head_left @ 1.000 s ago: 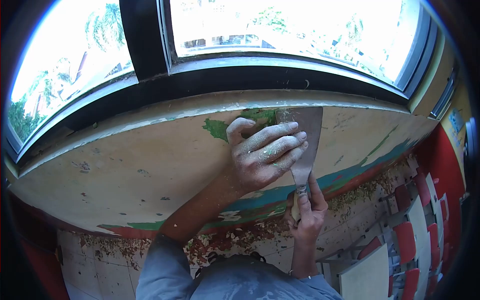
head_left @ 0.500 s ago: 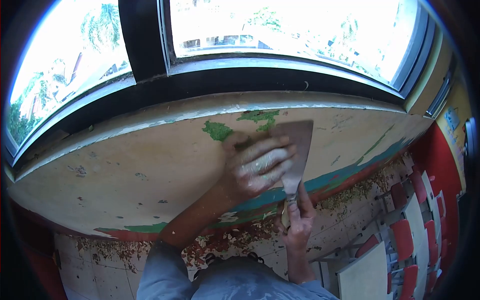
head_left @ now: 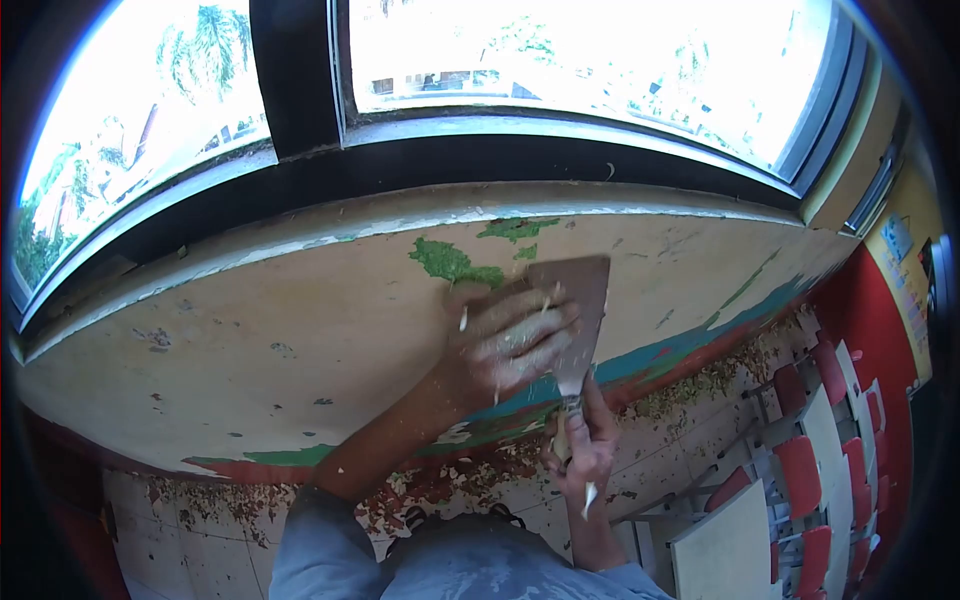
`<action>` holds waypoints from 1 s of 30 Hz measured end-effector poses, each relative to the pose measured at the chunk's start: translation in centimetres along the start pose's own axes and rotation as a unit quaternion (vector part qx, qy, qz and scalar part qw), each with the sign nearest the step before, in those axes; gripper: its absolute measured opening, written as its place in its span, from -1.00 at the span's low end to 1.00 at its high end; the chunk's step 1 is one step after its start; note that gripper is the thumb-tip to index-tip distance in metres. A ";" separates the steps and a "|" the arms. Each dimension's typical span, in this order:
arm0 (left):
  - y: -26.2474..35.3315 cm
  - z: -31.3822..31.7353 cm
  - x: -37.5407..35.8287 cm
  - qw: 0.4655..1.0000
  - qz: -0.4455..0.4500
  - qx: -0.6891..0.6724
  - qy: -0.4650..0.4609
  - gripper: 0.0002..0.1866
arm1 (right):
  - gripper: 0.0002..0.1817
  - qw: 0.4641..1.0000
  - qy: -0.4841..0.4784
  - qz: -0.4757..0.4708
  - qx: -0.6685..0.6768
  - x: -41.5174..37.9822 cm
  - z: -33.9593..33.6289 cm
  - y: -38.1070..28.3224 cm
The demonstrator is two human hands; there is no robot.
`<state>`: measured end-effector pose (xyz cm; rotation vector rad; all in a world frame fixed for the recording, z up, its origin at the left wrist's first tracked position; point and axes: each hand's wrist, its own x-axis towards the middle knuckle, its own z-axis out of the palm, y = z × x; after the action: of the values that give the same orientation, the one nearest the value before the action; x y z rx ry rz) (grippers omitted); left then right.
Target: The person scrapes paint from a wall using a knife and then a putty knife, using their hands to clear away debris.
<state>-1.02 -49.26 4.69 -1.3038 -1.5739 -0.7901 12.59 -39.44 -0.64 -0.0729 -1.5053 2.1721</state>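
Note:
A wide-bladed paint scraper lies against the cream wall below the window sill. My right hand is closed round its handle from below. The fingers of my left hand, dusted white, curl over the left side of the blade; part of their grip is hidden and a little blurred. Just above the blade and left hand are bare green patches where the cream paint is gone. Small pale paint chips hang in the air around both hands.
Above the wall runs a window ledge with a dark frame. Paint flakes litter the tiled floor along the wall's foot. Red chairs and pale desktops stand at the right.
The scraper and both hands have shifted slightly left and down the wall. More green shows beside the left hand, and loose chips now fly about.

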 end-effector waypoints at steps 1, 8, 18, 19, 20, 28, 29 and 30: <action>-0.3 0.0 -0.1 1.000 0.006 0.009 0.000 -0.71 | -0.51 1.000 -0.010 -0.011 -0.001 0.4 0.1 0.0; 0.0 -0.8 0.2 0.999 -0.013 0.029 0.002 -0.75 | -0.50 1.000 -0.008 0.008 0.029 0.0 0.0 0.1; 0.3 -1.1 0.3 0.999 0.012 0.049 -0.002 -0.78 | -0.50 0.999 -0.010 0.020 0.028 -0.2 0.1 0.6; 0.2 -1.4 0.5 0.998 0.013 0.055 0.002 -0.78 | -0.50 0.999 -0.021 0.008 0.023 0.2 0.2 0.4; 0.1 -1.7 0.5 0.998 0.011 0.058 0.003 -0.77 | -0.50 0.999 -0.028 0.000 0.017 0.4 0.3 0.2; 0.0 -1.2 0.1 0.999 -0.020 0.036 0.007 -0.77 | -0.49 0.999 -0.017 0.025 0.030 0.1 0.5 -0.1; 0.1 -1.5 0.1 0.999 -0.023 0.042 -0.003 -0.76 | -0.49 0.999 -0.027 0.012 0.028 0.5 0.6 -0.3; -0.2 -1.4 0.7 0.999 -0.024 0.044 0.018 -0.75 | -0.49 0.999 -0.037 -0.001 0.025 0.6 0.7 -0.5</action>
<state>-0.85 -50.27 5.83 -1.1871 -1.5986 -0.7618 12.01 -39.67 0.27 0.0251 -1.4883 2.2321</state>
